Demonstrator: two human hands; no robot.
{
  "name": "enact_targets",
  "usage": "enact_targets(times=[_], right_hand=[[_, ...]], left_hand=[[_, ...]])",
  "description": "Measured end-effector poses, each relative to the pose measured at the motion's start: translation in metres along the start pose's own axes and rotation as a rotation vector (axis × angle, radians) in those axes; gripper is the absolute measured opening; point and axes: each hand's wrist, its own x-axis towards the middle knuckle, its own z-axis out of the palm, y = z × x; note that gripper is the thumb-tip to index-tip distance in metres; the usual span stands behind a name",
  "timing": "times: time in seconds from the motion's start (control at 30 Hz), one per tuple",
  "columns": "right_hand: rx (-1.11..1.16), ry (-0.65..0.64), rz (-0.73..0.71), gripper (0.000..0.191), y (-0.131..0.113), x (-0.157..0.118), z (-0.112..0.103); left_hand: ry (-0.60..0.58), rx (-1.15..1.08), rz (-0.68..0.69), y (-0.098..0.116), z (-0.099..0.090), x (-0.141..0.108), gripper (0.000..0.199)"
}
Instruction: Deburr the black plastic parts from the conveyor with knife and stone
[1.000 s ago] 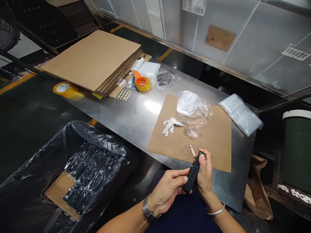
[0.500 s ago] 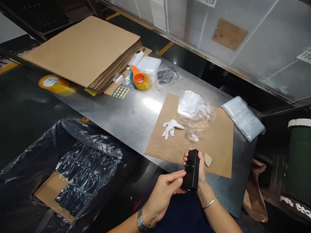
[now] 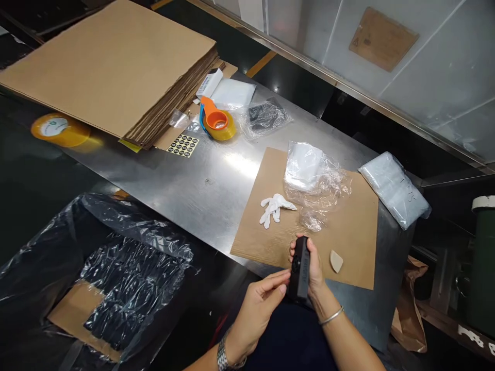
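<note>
A small black box-shaped device (image 3: 300, 270) with a round part on one face stands upright in my right hand (image 3: 315, 268), whose fingers wrap round its far side. My left hand (image 3: 266, 304), with a metal watch at the wrist, has thumb and fingertips pressed together at the device's lower left edge; whether they pinch anything is hidden. Beyond the hands, a white glove (image 3: 275, 208) and a clear plastic bag with white content (image 3: 305, 167) lie on a cardboard sheet (image 3: 251, 226). A beige wedge-shaped pad (image 3: 336, 262) rests right of my right hand.
On the metal table (image 3: 185, 190) are stacked cardboard sheets (image 3: 116, 67), an orange tape dispenser (image 3: 218, 122), a tape roll (image 3: 58, 129), a sticker sheet (image 3: 183, 146) and a white packet (image 3: 394, 188). A box lined with black plastic (image 3: 131, 278) is at lower left.
The device has turned in my right hand, so its lettered narrow side now shows more. Both hands have shifted slightly left in view. The camera view has moved a little too.
</note>
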Motion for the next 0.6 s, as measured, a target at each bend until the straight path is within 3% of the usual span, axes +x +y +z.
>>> enact_targets(times=[0.17, 0.33, 0.47, 0.6], right_hand=[[-0.450, 0.141, -0.162, 0.041, 0.029, 0.042, 0.001], [-0.819, 0.214, -0.295, 0.035, 0.043, 0.061, 0.010], [-1.006, 0.263, -0.405, 0.023, 0.020, 0.096, -0.006], [-1.115, 0.329, -0.530, 0.022, -0.019, 0.176, -0.030]], left_hand=[[0.148, 0.181, 0.088, -0.036, -0.024, 0.046, 0.037], [0.212, 0.319, 0.071, -0.069, -0.046, 0.080, 0.044], [0.264, 0.316, 0.055, -0.076, -0.060, 0.093, 0.046], [0.290, 0.266, 0.053, -0.071, -0.066, 0.104, 0.048]])
